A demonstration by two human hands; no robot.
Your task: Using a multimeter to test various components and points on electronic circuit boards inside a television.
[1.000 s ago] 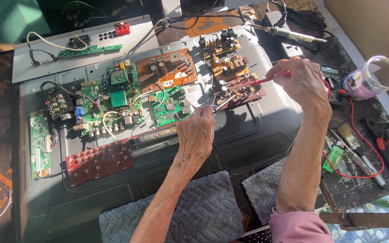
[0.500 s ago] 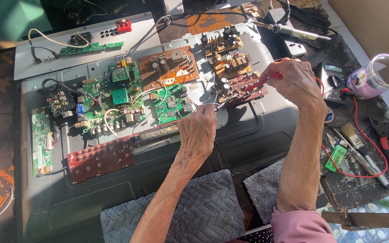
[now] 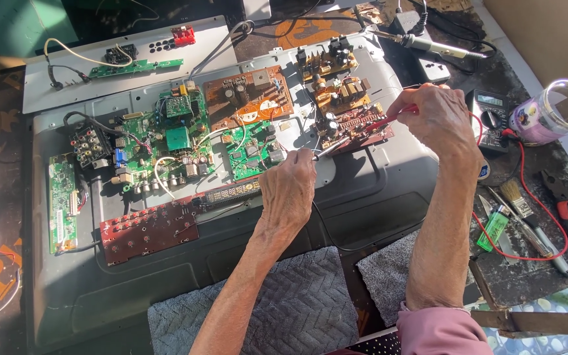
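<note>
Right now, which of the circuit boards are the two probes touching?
The dark red-brown board at the right end of the chassis, below the tan boards. The green boards, orange board and long red button board lie left of both hands.

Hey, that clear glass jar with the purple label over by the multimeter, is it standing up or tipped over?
Tipped over. The glass jar lies on its side on the dark workbench, open mouth toward the right edge, beside the multimeter.

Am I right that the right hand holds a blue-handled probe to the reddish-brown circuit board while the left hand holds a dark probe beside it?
Not quite: in the head view the probe in the right hand has a red handle, not blue. The rest stands: its tip meets the reddish-brown circuit board, and the left hand holds a dark probe beside it.
</note>
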